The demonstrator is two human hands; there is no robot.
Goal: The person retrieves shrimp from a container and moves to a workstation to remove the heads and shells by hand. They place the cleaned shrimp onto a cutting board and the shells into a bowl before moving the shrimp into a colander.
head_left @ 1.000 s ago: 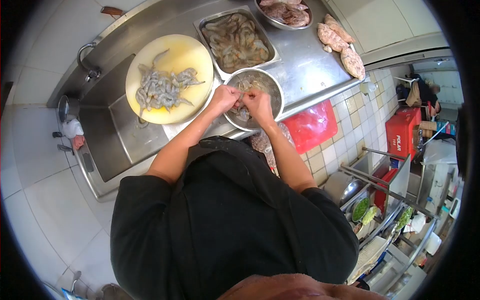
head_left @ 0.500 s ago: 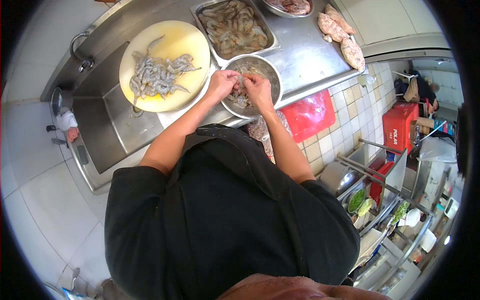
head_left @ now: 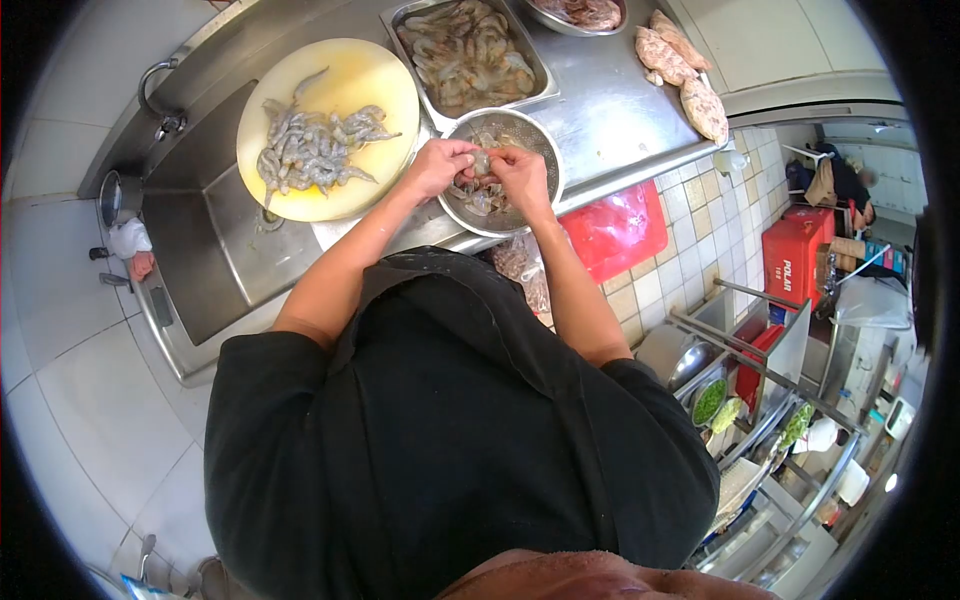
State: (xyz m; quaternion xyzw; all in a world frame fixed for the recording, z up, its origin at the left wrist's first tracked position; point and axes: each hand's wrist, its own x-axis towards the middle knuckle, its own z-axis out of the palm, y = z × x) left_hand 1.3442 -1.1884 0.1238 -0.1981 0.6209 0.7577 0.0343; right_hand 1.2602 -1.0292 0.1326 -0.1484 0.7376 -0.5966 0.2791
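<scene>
Over a metal colander (head_left: 548,150) holding shells and shrimp scraps, my two hands are close together. My left hand (head_left: 440,167) pinches a grey shrimp (head_left: 481,162) from the left side. The fingers of my right hand (head_left: 521,178) close on the same shrimp from the right. To the left, a round yellowish board (head_left: 350,75) carries a pile of grey shrimp (head_left: 315,150). Behind the colander, a rectangular metal tray (head_left: 549,85) is full of shrimp with shells on.
A steel sink (head_left: 200,270) with a tap (head_left: 172,122) lies at the left. Pale meat pieces (head_left: 703,108) rest on the counter's right end, near a metal bowl (head_left: 580,28). Below the counter edge are a red sheet (head_left: 622,232) and a red cooler (head_left: 795,255).
My hands have spread slightly apart, and the shrimp between them shows more clearly. The view has shifted a little.
</scene>
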